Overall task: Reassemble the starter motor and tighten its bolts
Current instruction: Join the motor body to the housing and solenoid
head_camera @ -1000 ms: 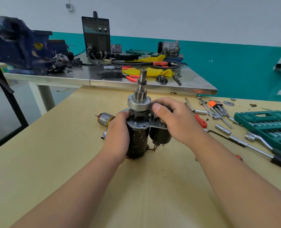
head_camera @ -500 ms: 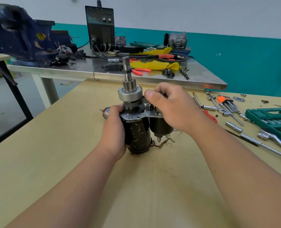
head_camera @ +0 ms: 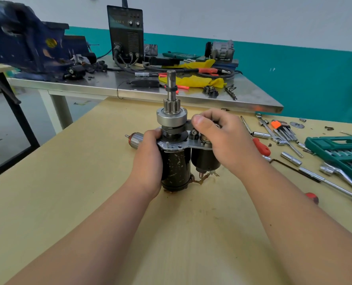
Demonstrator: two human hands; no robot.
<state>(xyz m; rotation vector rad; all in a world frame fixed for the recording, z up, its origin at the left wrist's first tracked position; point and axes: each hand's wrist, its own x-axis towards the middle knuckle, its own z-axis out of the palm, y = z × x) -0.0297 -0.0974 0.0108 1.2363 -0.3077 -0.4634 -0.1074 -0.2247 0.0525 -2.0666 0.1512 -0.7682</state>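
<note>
Head view: starter motor (head_camera: pixel 176 161) stands upright on the bench (head_camera: pixel 88 182). Left hand (head_camera: pixel 148 161) is wrapped round its black body, and right hand (head_camera: pixel 226 140) is curled over the solenoid (head_camera: pixel 204 159) top. Green case (head_camera: pixel 319 141) at right holds sockets (head_camera: pixel 344 154).

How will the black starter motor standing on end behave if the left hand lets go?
It may tip: the black cylindrical starter motor stands on its narrow end, with a long steel shaft above. The smaller black cylinder beside it likely pulls it sideways. All metal, so probably heavy for its size.
</note>
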